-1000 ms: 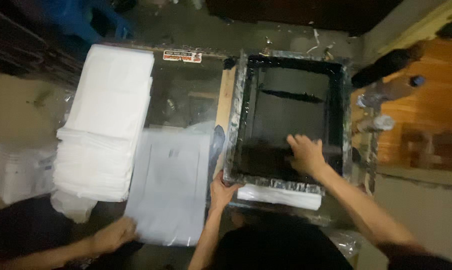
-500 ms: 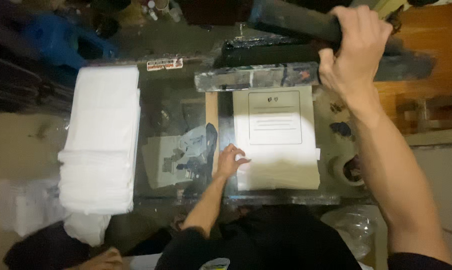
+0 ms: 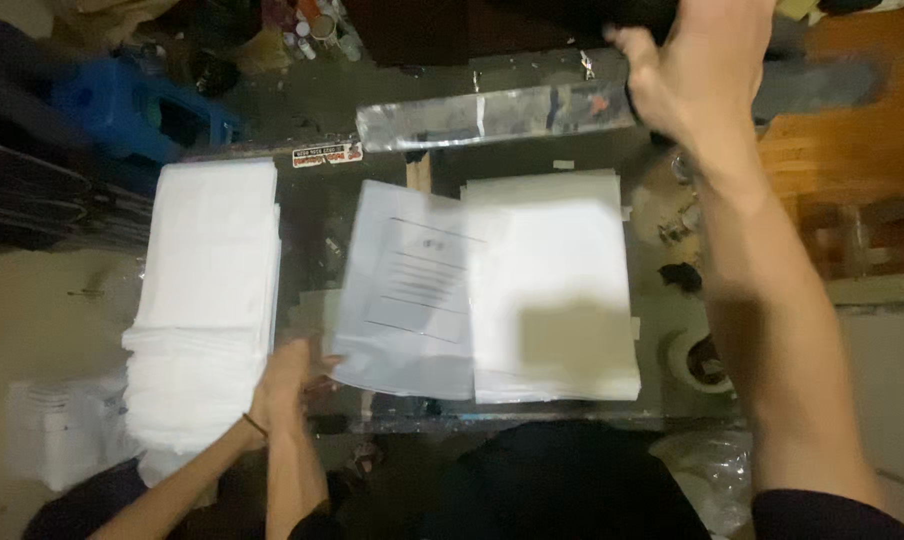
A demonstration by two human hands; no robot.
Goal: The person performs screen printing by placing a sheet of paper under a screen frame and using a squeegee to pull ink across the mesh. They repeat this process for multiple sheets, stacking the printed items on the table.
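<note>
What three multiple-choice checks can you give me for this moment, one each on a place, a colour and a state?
1. Where is the tall stack of sheets relative to the printed sheet?
A. To its left
B. To its right
C. On top of it

2. What colour is the stack?
A. Blue
B. White
C. Orange

3. How does the screen frame in the right hand stand?
A. Flat on the sheets
B. Leaning on the stack
C. Raised off the sheets at the far edge

Answers:
1 A: the stack lies at the table's left end, beyond the left hand, which is at the printed sheet's near left corner.
2 B: its sheets are plain white.
3 C: both centre sheets lie uncovered, with the frame up beyond them.
</note>
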